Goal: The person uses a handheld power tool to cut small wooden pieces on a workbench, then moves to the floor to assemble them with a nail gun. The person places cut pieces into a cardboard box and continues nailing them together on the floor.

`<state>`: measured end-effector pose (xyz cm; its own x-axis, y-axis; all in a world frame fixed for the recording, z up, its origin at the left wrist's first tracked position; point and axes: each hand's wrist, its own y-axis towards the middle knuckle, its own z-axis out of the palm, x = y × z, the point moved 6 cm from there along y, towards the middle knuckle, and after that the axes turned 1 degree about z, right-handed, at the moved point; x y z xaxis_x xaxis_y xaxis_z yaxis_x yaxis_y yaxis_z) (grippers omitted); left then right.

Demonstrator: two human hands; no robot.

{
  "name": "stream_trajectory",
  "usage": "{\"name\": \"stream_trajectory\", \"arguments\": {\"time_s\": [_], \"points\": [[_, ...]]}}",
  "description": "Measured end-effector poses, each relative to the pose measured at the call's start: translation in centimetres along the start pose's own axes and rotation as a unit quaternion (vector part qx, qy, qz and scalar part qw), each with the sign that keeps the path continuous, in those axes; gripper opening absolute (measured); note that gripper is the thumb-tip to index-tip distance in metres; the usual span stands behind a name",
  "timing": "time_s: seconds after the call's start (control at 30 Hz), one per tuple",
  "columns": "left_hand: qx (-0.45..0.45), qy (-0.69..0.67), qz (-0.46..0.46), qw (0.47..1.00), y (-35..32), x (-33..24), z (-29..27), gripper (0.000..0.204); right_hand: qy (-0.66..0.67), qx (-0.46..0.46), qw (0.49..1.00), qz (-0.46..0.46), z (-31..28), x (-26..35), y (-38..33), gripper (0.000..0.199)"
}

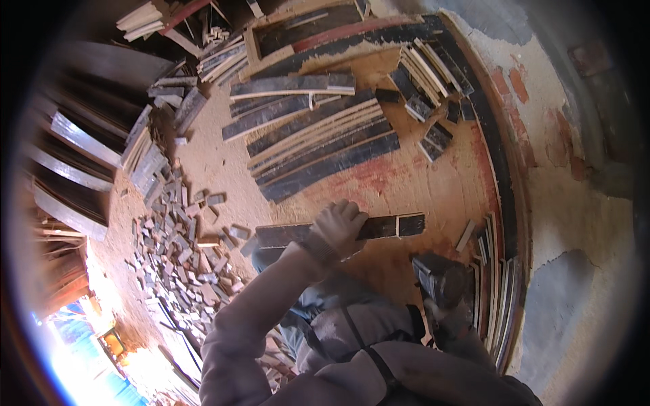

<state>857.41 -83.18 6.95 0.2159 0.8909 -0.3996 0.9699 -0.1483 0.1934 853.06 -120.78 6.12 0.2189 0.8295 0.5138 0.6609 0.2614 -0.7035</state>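
Observation:
My left hand is closed over a dark-faced wooden plank that lies crosswise in front of me. Near the plank's right end, a pale line sets off a short dark block. Low on the right, my right hand grips a dark, bulky power tool, apparently a handheld saw, held just below and right of that block. Blur and shadow hide the tool's blade and most of my right fingers.
Dark planks lie stacked ahead. Many small cut blocks are heaped at the left. Thin strips stand along the right edge, beside a worn plaster wall. More strips and short blocks lie at the far right.

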Motion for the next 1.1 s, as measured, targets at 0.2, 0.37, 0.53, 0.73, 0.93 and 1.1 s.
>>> {"name": "stream_trajectory", "arguments": {"time_s": [0.2,0.37,0.53,0.73,0.93,1.1], "points": [[-0.113,0.115,-0.114,0.980,11.7,9.6,-12.6,0.067,-0.054,-0.022,0.998,0.028,-2.2,1.0,-1.6,0.069],[-0.134,0.153,-0.125,0.971,11.7,9.1,-6.3,0.072,-0.123,-0.005,0.992,-0.003,-0.9,-2.7,0.5,0.056],[-0.029,0.173,-0.158,0.972,8.3,9.0,3.5,0.075,0.235,-0.042,0.962,-0.130,0.9,-7.0,2.5,0.050],[0.070,0.175,-0.093,0.978,6.5,0.7,6.2,0.084,0.358,-0.029,0.933,-0.026,-1.2,-7.4,3.5,0.052],[0.009,-0.041,-0.039,0.998,16.0,-4.5,9.1,0.088,0.019,0.017,0.999,-0.025,-4.5,-3.1,2.7,0.065],[-0.006,0.058,0.019,0.998,30.1,-6.2,12.7,0.068,0.359,0.043,0.932,0.035,-2.6,-5.4,2.7,0.059]]}}
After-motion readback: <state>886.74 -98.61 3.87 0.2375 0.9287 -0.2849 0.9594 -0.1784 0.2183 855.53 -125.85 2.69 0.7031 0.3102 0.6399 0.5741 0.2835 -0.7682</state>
